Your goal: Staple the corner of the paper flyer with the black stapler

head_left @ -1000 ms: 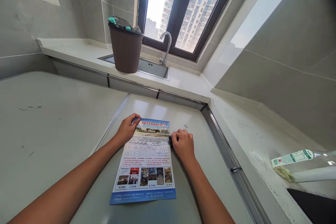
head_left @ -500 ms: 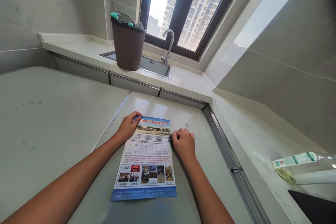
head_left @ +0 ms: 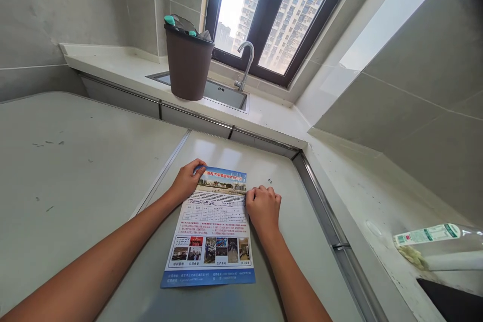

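A printed flyer (head_left: pixel 211 226) with blue bands, Chinese text and small photos lies on the pale table. My left hand (head_left: pixel 188 180) pinches its upper left corner, thumb on top. Thin pale lines, like cuts, run down the flyer's upper right part. At its right edge rests my right hand (head_left: pixel 264 211), curled into a fist with the knuckles up. Half a second ago a small black object showed at these fingers; now the fist hides it, and its kind cannot be made out.
Beyond the table, a brown bin (head_left: pixel 189 65) with green-capped bottles stands on the white counter (head_left: pixel 271 110) by the sink and faucet (head_left: pixel 247 63). A plastic bottle (head_left: pixel 433 241) lies on the right ledge. Small scraps (head_left: pixel 49 143) dot the table's left; others lie beyond my right hand.
My right fist has turned slightly, so the black object at its fingers no longer shows. My left hand keeps its hold on the flyer. The view has shifted slightly.
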Tool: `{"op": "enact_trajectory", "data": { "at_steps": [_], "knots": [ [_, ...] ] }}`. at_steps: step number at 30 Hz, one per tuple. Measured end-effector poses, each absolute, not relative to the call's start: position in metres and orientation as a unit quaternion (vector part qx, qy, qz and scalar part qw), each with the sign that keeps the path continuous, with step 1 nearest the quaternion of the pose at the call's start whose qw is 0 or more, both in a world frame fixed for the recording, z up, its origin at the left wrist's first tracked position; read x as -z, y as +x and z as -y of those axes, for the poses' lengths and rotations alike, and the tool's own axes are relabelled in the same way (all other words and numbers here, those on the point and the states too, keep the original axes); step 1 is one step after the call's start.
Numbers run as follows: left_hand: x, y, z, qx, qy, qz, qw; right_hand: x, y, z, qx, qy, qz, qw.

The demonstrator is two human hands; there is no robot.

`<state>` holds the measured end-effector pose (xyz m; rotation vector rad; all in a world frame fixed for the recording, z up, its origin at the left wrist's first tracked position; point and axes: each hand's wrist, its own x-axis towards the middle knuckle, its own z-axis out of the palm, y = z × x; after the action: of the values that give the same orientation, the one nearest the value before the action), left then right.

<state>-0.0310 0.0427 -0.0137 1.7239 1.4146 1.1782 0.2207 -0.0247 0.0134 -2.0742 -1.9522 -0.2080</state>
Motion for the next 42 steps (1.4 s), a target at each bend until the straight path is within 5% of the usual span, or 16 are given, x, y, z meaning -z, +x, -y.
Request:
{"op": "enact_trajectory", "data": {
  "at_steps": [16,25,29,35,42],
  "knots": [
    [0.01,-0.03,-0.04,-0.418,0.659,-0.541,0.314,-0.009,0.207,0.028,0.163,-0.693,0.698,0.075],
    [0.011,-0.031,-0.043,-0.408,0.665,-0.544,0.31,-0.028,0.266,0.017,-0.07,-0.582,0.779,0.221],
    [0.009,-0.03,-0.043,-0.407,0.671,-0.538,0.308,-0.038,0.289,0.02,-0.118,-0.505,0.835,0.185],
    [0.007,-0.029,-0.042,-0.395,0.671,-0.542,0.315,-0.035,0.292,0.018,-0.063,-0.65,0.746,0.132],
    [0.002,-0.028,-0.039,-0.371,0.684,-0.552,0.298,-0.031,0.255,0.022,0.011,-0.678,0.676,0.289]
  ]
}}
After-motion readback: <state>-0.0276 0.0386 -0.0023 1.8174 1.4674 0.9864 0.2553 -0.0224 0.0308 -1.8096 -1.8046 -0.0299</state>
